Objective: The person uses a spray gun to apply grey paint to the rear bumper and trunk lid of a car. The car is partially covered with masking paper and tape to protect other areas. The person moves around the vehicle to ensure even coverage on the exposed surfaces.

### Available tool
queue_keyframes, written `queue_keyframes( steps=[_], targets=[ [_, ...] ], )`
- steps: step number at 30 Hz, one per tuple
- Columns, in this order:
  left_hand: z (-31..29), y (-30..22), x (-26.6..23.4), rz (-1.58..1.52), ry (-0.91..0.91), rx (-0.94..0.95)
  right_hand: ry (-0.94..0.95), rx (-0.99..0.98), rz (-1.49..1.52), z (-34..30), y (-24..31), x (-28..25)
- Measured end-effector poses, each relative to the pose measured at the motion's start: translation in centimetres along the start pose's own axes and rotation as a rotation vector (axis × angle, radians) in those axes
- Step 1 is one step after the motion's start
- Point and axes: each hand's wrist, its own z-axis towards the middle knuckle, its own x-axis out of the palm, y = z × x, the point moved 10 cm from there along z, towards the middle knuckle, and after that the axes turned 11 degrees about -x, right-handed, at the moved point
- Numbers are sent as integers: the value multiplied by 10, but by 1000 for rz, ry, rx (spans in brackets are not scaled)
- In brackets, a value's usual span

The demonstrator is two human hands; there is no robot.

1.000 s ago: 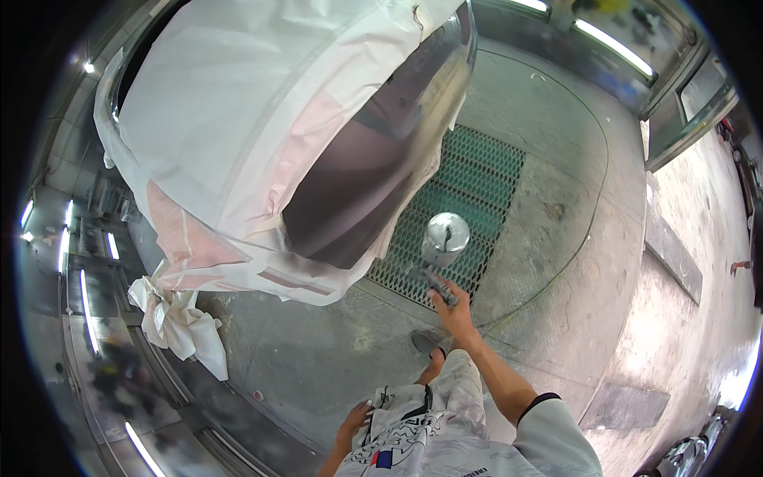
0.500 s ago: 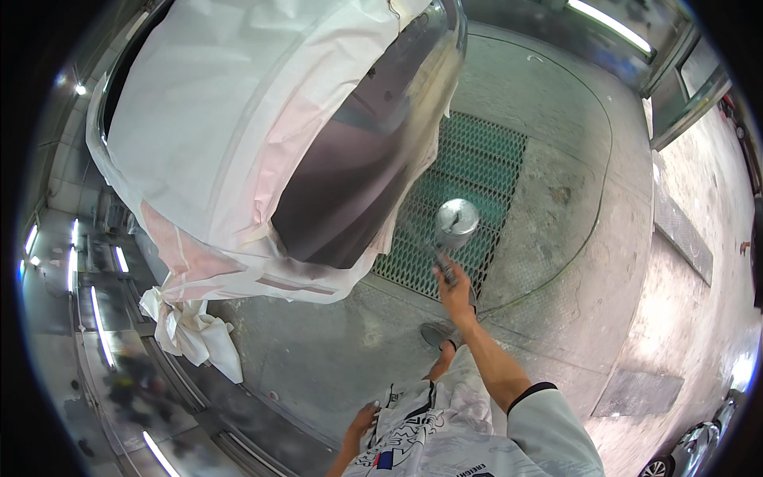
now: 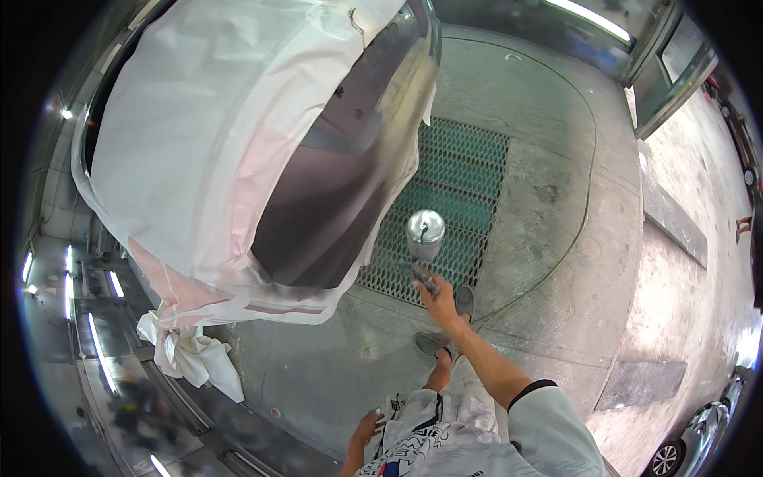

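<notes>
My right hand (image 3: pixel 442 300) is closed around the handle of a spray gun (image 3: pixel 424 278), with a shiny silver cup (image 3: pixel 425 235) on top. The gun is held out over the floor grate, beside a vehicle body part wrapped in white and pink masking paper (image 3: pixel 183 151). Between the paper edges lies a bare dark grey painted panel (image 3: pixel 318 215), to the left of the gun and apart from it. Low at my left side hangs my left hand (image 3: pixel 366 427), against my shorts, its fingers loosely extended with nothing visible in them.
Green metal grating (image 3: pixel 465 171) is set into the concrete floor. A thin hose (image 3: pixel 592 159) curves across the floor on the right toward my feet. Crumpled white sheeting (image 3: pixel 191 358) hangs at the left. A parked car (image 3: pixel 691 441) stands at lower right, beyond flat floor plates (image 3: pixel 642 385).
The view has shifted, so the masked vehicle sits further left and lower. My right hand has brought the spray gun left and slightly nearer to me. Both my shoes show more fully.
</notes>
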Motion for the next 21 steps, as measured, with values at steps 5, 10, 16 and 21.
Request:
queue_keyframes(
  steps=[5, 10, 16, 21],
  targets=[
    [1, 11, 6, -23, -19, -28, -192, -23, 51, 66, 1, -49],
    [-12, -17, 36, -17, -61, -33, -365, -111, -102, 127, 13, -111],
    [-40, -176, 101, 237, -245, 687, -373, -116, 21, 165, 40, -141],
    [-192, -376, 233, 262, -241, 1226, -175, -32, 155, 130, 97, -127]
  ],
)
